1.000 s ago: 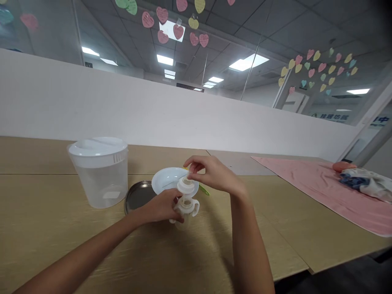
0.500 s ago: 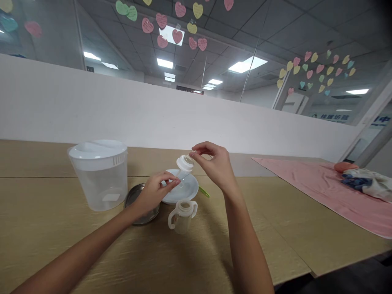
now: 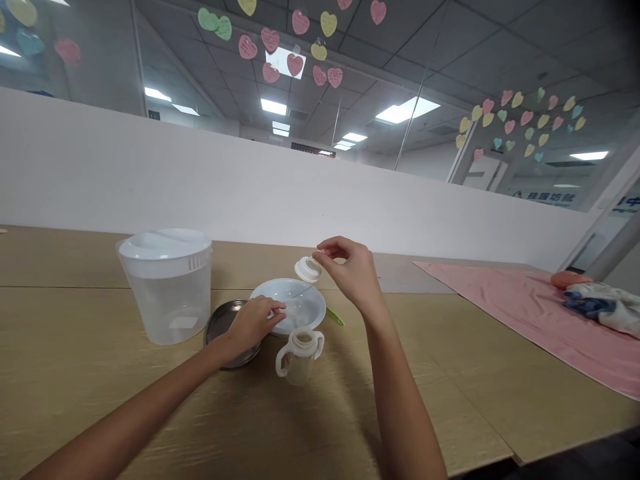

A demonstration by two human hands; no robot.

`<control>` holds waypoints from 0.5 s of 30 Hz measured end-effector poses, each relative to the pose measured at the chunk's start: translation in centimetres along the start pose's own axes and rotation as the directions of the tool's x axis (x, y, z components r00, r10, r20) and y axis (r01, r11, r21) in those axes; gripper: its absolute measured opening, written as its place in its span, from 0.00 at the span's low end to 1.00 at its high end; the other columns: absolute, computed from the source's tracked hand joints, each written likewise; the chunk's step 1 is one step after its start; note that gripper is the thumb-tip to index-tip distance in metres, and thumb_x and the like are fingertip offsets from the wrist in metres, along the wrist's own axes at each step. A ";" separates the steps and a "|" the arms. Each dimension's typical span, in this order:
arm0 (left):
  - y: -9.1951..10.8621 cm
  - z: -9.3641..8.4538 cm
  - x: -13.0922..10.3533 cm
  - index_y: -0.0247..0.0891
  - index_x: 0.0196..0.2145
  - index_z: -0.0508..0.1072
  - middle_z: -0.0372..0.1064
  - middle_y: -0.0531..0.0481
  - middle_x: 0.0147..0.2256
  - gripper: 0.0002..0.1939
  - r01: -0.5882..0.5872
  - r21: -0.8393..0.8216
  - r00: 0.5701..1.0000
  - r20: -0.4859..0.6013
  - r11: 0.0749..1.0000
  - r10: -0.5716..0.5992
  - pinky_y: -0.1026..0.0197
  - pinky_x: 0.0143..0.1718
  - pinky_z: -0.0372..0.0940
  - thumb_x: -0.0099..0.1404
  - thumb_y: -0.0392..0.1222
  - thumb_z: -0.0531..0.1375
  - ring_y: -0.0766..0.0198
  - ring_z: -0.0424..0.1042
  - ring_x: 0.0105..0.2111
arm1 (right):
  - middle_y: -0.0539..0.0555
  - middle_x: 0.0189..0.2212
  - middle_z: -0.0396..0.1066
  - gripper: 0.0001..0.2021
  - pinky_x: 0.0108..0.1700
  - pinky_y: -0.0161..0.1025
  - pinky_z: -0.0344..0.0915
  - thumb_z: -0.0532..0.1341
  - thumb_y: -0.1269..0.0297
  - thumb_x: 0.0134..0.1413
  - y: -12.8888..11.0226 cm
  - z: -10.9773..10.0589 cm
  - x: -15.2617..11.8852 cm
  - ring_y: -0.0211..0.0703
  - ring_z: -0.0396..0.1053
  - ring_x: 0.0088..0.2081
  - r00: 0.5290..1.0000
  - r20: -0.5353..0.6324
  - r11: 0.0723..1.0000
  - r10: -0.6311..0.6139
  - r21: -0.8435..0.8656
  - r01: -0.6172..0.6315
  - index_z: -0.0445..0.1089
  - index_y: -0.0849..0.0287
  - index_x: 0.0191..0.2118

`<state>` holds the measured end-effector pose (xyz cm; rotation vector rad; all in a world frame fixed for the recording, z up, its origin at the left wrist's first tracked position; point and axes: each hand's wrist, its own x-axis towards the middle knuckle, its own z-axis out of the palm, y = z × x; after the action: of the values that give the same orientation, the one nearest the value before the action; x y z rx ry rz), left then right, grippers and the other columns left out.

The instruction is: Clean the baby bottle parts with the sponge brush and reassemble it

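My right hand [image 3: 347, 267] pinches a white bottle top [image 3: 308, 269] by its clear nipple end and holds it tilted above the bowl. A thin straw [image 3: 301, 291] slants down and left from the top. My left hand [image 3: 257, 319] is over the left part of the white bowl [image 3: 314, 319], with its thumb and fingers apart and nothing seen between them. In front of the bowl, an open bottle with two white handles [image 3: 300, 363] stands upright on the table. Partly behind my left hand is a round metal dish [image 3: 220, 323].
On the left stands a clear plastic bucket with a white lid [image 3: 167, 287]. A green handle [image 3: 335, 316] sticks out right of the bowl. A pink cloth [image 3: 530, 307] lies on the right of the table [image 3: 435, 407], with bundled fabric [image 3: 600, 303] on it. A white wall [image 3: 240, 187] runs behind.
My left hand has let go of the straw and moved down and left, to over the bowl. My right hand still holds the bottle top, nearly in the same place.
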<state>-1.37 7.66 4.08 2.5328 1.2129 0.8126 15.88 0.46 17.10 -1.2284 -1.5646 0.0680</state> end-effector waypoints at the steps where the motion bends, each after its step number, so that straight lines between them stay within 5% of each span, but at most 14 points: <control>1: -0.1 0.1 0.0 0.39 0.41 0.75 0.75 0.47 0.36 0.17 0.010 -0.019 1.000 0.005 1.000 -0.010 0.58 0.40 0.62 0.61 0.48 0.52 0.57 0.71 0.38 | 0.51 0.26 0.72 0.07 0.36 0.37 0.65 0.61 0.63 0.44 0.0 0.1 0.0 0.38 0.69 0.31 1.000 0.007 1.000 -0.003 -0.006 0.003 0.72 0.58 0.31; 5: 0.4 -0.7 0.2 0.38 0.44 0.72 0.73 0.46 0.39 0.18 0.025 -0.208 0.997 -0.064 0.978 -0.039 0.56 0.40 0.64 0.58 0.48 0.56 0.58 0.71 0.37 | 0.51 0.26 0.72 0.06 0.36 0.37 0.64 0.61 0.65 0.44 0.1 0.4 0.0 0.38 0.69 0.30 0.999 0.037 1.000 -0.002 -0.028 0.003 0.72 0.58 0.31; 11: 3.6 -3.8 -0.2 0.40 0.59 0.53 0.58 0.41 0.57 0.38 -0.063 -0.647 0.981 -0.179 0.760 -0.071 0.57 0.43 0.66 0.54 0.50 0.61 0.57 0.67 0.48 | 0.50 0.25 0.71 0.05 0.35 0.37 0.63 0.61 0.65 0.44 -0.4 1.2 -0.3 0.38 0.68 0.30 0.993 0.117 0.999 0.011 -0.049 -0.006 0.71 0.59 0.30; 15: 4.9 -4.6 -0.6 0.39 0.54 0.62 0.66 0.44 0.51 0.29 -0.084 -0.686 0.989 -0.145 0.722 -0.023 0.55 0.46 0.65 0.56 0.49 0.60 0.56 0.69 0.46 | 0.51 0.27 0.71 0.06 0.36 0.36 0.63 0.61 0.64 0.46 -1.0 2.3 -0.9 0.37 0.68 0.31 0.967 0.252 0.998 -0.043 0.048 0.032 0.70 0.59 0.31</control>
<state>-1.11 3.86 9.69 1.8917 0.6930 1.2025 13.40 0.56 16.16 -1.1906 -1.7968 0.2422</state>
